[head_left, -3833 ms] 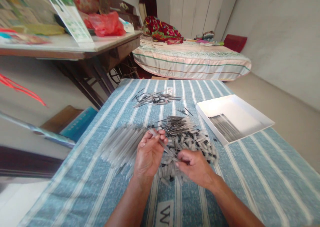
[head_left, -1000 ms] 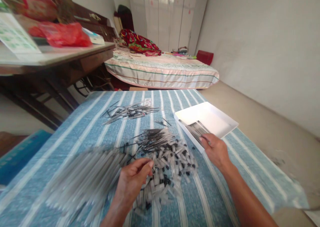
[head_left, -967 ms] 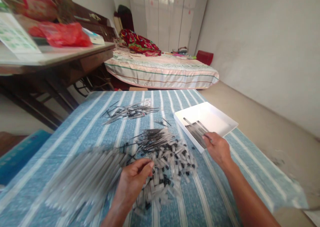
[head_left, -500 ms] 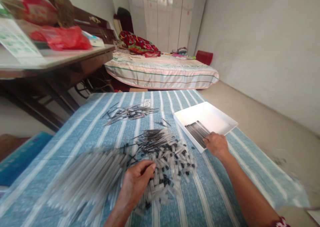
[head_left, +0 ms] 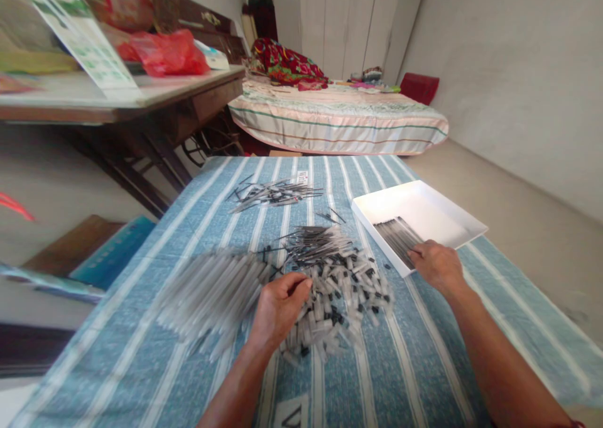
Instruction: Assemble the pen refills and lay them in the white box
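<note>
My left hand [head_left: 285, 299] is pinched closed at the left edge of a pile of clear caps with black parts [head_left: 339, 302]; whatever is between its fingertips is too small to make out. Left of it lies a heap of long translucent tubes [head_left: 211, 296]. My right hand [head_left: 438, 264] reaches over the near wall of a white tray [head_left: 443, 211], its closed fingertips at the near end of a row of dark, thin pens [head_left: 398, 239]. Whether it grips one is hidden. Behind the caps sits a bunch of thin dark refills [head_left: 315, 242].
Another loose pile of thin sticks [head_left: 277, 192] lies farther back on the striped cloth [head_left: 188, 227]. A side table [head_left: 188, 92] with red bags stands at the left. Beyond the cloth is a bed [head_left: 339, 114].
The view has turned, so everything sits farther right and slightly higher. Both hands keep nearly the same places, the left by the caps and the right at the tray.
</note>
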A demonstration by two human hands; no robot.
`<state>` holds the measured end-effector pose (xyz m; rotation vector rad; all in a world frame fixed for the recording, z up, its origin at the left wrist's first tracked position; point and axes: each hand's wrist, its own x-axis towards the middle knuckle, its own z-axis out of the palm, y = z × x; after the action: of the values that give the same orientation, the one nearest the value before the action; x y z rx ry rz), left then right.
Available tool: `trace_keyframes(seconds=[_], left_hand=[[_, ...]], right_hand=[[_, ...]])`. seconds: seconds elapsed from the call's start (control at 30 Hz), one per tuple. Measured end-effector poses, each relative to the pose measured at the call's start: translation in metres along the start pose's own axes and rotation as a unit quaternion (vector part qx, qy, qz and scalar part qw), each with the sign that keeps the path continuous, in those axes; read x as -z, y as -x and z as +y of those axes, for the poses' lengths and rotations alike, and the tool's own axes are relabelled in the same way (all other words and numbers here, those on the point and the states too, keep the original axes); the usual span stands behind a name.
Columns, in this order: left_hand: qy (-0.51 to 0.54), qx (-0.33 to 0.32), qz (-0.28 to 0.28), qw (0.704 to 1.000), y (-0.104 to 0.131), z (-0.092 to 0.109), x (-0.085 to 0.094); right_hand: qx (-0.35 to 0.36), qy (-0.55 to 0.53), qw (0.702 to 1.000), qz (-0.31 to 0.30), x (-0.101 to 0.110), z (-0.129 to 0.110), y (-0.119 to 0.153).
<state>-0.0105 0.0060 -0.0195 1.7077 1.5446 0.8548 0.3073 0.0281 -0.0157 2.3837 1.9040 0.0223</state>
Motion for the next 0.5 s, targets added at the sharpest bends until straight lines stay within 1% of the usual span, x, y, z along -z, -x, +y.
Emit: trace_keyframes(seconds=[0.1, 0.2, 0.3, 0.33, 0.4, 0.5], left_hand=[[-0.026, -0.011, 0.014, 1.0, -0.001, -0.004, -0.001], [-0.047, -0.028, 0.02, 0.998, -0.001, -0.004, -0.001], [-0.066, -0.04, 0.029, 0.997, 0.0, -0.001, -0.001], [-0.072, -0.041, 0.032, 0.996, 0.0, -0.001, 0.0], [-0.082, -0.036, 0.04, 0.995, 0.0, -0.001, 0.0], [-0.089, -0.027, 0.055, 0.994, -0.001, -0.003, 0.001]], right_hand=[[0.003, 0.0, 1.0, 0.004, -0.001, 0.001, 0.0], [0.003, -0.006, 1.0, 0.014, -0.002, 0.001, 0.0], [0.002, -0.006, 0.999, 0.046, -0.003, 0.002, 0.002], [0.004, -0.009, 0.998, 0.068, -0.004, 0.002, 0.003], [0.017, -0.033, 0.991, 0.132, -0.004, -0.001, 0.007], [0.077, -0.122, 0.963, 0.229, -0.002, -0.014, 0.017]])
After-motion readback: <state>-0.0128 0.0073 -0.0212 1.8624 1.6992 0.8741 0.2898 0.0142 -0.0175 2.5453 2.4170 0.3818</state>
